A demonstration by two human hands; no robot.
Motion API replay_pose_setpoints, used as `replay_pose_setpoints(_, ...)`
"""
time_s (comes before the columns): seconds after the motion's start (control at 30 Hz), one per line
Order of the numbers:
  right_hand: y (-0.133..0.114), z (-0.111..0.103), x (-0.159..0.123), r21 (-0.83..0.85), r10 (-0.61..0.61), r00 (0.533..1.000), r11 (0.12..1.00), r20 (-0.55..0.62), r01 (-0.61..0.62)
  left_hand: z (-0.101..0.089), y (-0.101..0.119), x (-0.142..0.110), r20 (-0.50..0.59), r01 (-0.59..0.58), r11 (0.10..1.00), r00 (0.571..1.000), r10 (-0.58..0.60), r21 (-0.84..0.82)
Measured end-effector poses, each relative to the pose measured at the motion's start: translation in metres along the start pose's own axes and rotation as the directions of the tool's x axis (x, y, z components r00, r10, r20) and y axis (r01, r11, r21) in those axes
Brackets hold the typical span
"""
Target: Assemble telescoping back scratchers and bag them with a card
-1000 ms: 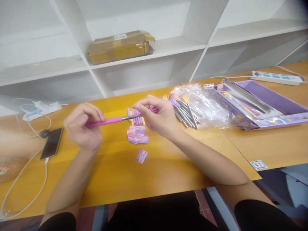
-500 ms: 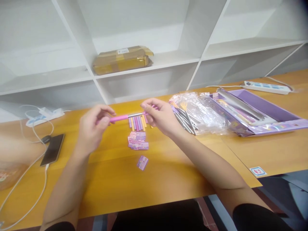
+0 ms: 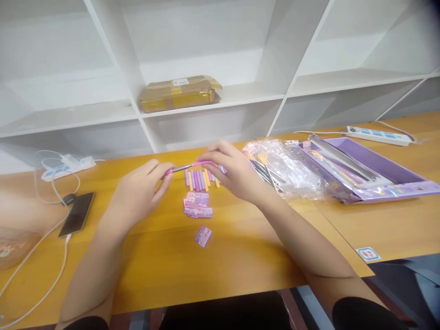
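Note:
Between my hands runs a pink back scratcher [image 3: 182, 168] with a silver metal shaft, held nearly level above the table. My left hand [image 3: 142, 190] is closed round its pink handle, most of which it covers. My right hand [image 3: 232, 172] pinches the pink far end; the fingers partly hide its tip. Beneath them lies a row of purple, pink and yellow sticks [image 3: 197, 180]. Nearer to me is a heap of small printed cards [image 3: 197, 205], with a single card [image 3: 203, 236] apart from it. Beyond my right hand lie metal back scratchers [image 3: 271, 176] with hand-shaped heads.
Clear plastic bags [image 3: 295, 169] lie beside a purple box [image 3: 395, 188] on the right. At left are a phone [image 3: 77, 214] on a white cable and a power strip [image 3: 68, 167]. A taped carton [image 3: 178, 94] sits on the white shelf behind; another power strip [image 3: 380, 135] is at back right.
My left hand has moved right and its grip has turned over the handle, now close to the metal shaft. Less handle shows, and my hands are closer together. The camera view has tilted up slightly.

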State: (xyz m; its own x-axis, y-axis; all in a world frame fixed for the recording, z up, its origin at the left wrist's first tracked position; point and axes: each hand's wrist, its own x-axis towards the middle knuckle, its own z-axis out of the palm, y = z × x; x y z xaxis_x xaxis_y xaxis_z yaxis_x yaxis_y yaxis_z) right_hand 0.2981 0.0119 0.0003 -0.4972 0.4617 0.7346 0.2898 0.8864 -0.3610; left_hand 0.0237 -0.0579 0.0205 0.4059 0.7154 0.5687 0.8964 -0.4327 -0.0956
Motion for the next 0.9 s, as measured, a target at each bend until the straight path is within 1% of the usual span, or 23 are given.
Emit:
replay_pose_setpoints(0.03,0.001,0.002,0.0,-0.059,-0.039,0.999,0.997,-0.005,0.039,0.002,0.002,0.0,-0.03,-0.003,1.0,1.0,0.004,0.015)
replay_pose_setpoints(0.1,0.003,0.006,-0.001,-0.16,-0.081,0.997,0.984,0.014,0.082,0.007,0.006,0.001,-0.107,-0.011,0.996,0.994,0.021,0.087)
replay_pose_setpoints(0.17,0.004,0.011,-0.002,-0.24,-0.091,0.995,0.966,0.044,0.099,0.013,0.01,0.002,-0.17,-0.019,0.984,0.984,0.05,0.177)
replay_pose_setpoints(0.23,0.004,0.015,-0.003,-0.289,-0.102,0.993,0.95,0.064,0.116,0.018,0.012,0.003,-0.2,-0.019,0.969,0.977,0.07,0.245)
replay_pose_setpoints(0.37,0.004,0.022,-0.007,-0.357,-0.129,0.985,0.92,0.116,0.162,0.023,0.013,0.004,-0.194,-0.024,0.963,0.978,0.079,0.269)
replay_pose_setpoints(0.5,0.003,0.025,-0.01,-0.441,-0.119,0.983,0.882,0.14,0.169,0.023,0.012,0.004,-0.198,-0.031,0.954,0.976,0.094,0.3)
replay_pose_setpoints(0.6,0.001,0.025,-0.01,-0.458,-0.127,0.985,0.873,0.113,0.165,0.024,0.014,0.005,-0.204,0.0,0.942,0.976,0.073,0.334)
replay_pose_setpoints(0.7,0.001,0.026,-0.009,-0.47,-0.176,0.981,0.862,0.08,0.192,0.027,0.018,0.005,-0.226,0.031,0.931,0.973,0.056,0.364)
replay_pose_setpoints(0.77,0.002,0.027,-0.008,-0.472,-0.205,0.976,0.854,0.079,0.218,0.03,0.019,0.006,-0.241,0.037,0.927,0.969,0.058,0.373)
replay_pose_setpoints(0.83,0.006,0.027,-0.007,-0.474,-0.229,0.97,0.847,0.082,0.24,0.033,0.016,0.006,-0.254,0.047,0.928,0.966,0.051,0.369)
replay_pose_setpoints(0.9,0.012,0.022,-0.006,-0.488,-0.255,0.965,0.836,0.061,0.252,0.033,0.004,0.006,-0.276,0.08,0.933,0.961,0.022,0.35)
